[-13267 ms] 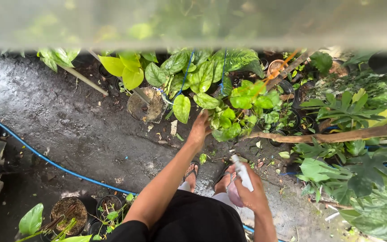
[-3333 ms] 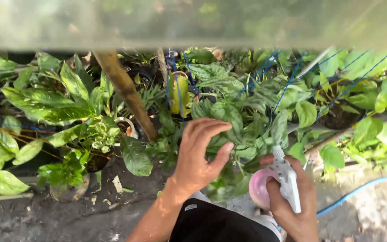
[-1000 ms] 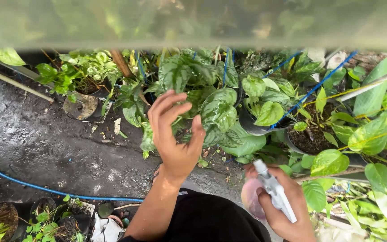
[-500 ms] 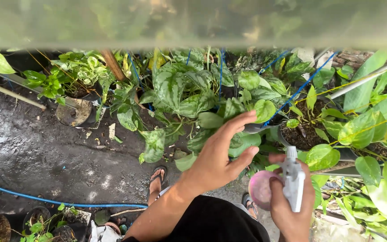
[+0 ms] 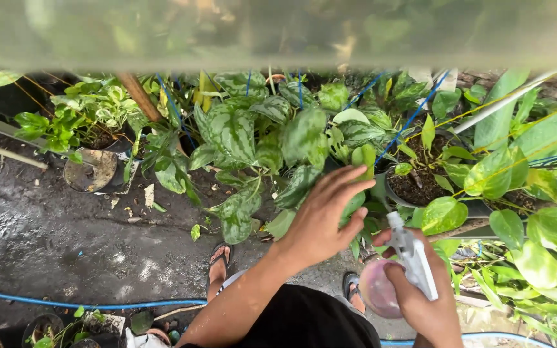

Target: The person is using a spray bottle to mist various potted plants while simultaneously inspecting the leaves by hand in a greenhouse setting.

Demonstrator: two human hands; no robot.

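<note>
The left hand (image 5: 327, 216) is reaching out with fingers spread over the variegated leaves of the potted vine (image 5: 253, 138), its fingertips touching a leaf at the vine's right edge. Just right of that vine, the right hand (image 5: 423, 303) is gripping a spray bottle (image 5: 398, 270) with a pink body and white nozzle. Below the vine, a blue hose (image 5: 85, 303) is lying across wet ground (image 5: 40, 238), and sandalled feet (image 5: 219, 261) are standing there.

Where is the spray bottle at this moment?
In the head view, lower right: the spray bottle is held in the right hand, beside the left hand, below a potted plant.
</note>
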